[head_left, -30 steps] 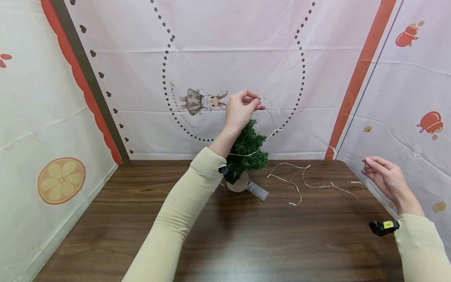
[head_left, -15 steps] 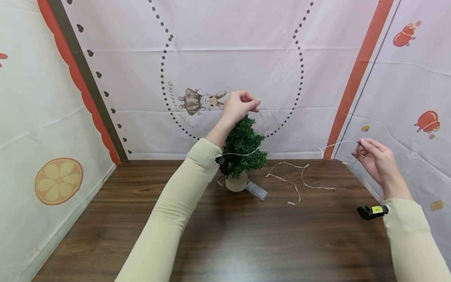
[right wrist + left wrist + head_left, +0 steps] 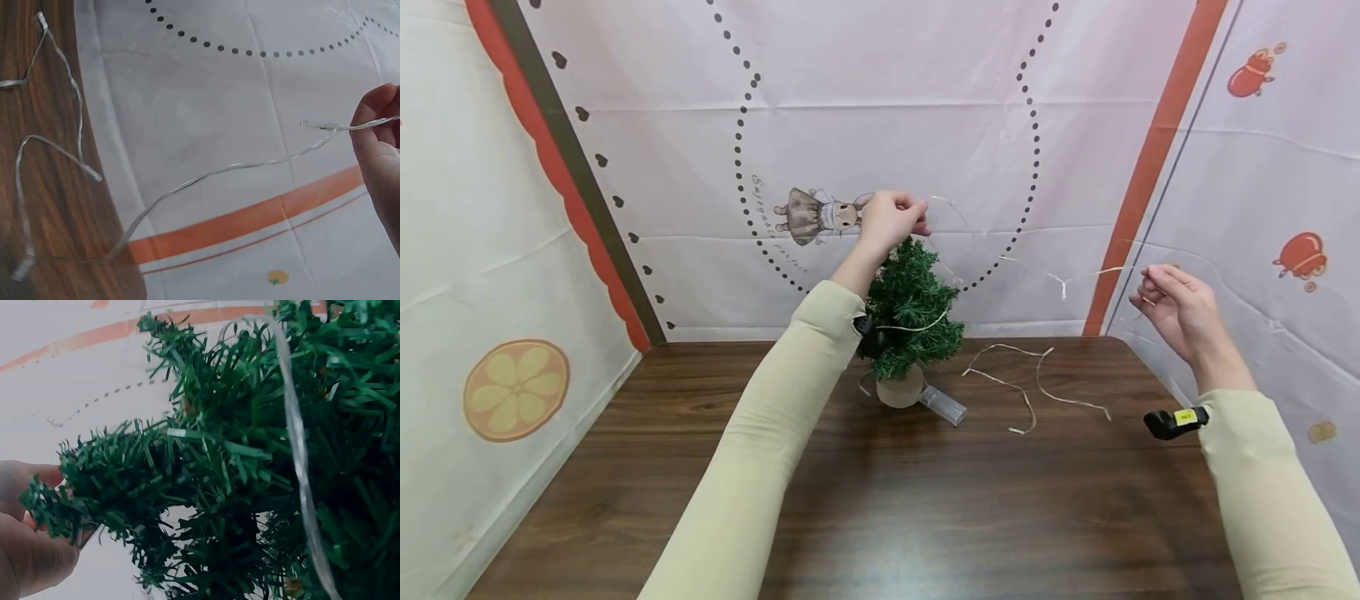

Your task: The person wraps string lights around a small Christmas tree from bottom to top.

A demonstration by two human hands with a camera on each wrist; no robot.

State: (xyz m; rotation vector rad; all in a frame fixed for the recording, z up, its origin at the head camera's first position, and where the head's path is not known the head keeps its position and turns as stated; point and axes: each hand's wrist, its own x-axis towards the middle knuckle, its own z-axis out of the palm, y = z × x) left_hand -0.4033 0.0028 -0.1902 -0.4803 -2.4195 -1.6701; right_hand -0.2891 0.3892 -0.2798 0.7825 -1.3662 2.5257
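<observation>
A small green artificial Christmas tree stands on a pale round base. My left hand is at its top, thumb and fingers pinching the thin string lights, whose wire leads off to the right. In the left wrist view, branches partly cover these fingers, and a clear twisted wire crosses the foliage. Out to the right, my raised right hand pinches another stretch of the string lights. One small bulb hangs just beside those fingers. Part of the strand wraps across the tree's front.
A clear battery box lies by the tree base on the dark wooden table. A loose loop of the wire with several bulbs rests right of it. Printed cloth hangs behind and at both sides.
My right hand has risen and moved left, lifting some wire off the table. The left hand has shifted slightly left over the treetop, still pinching the string lights.
</observation>
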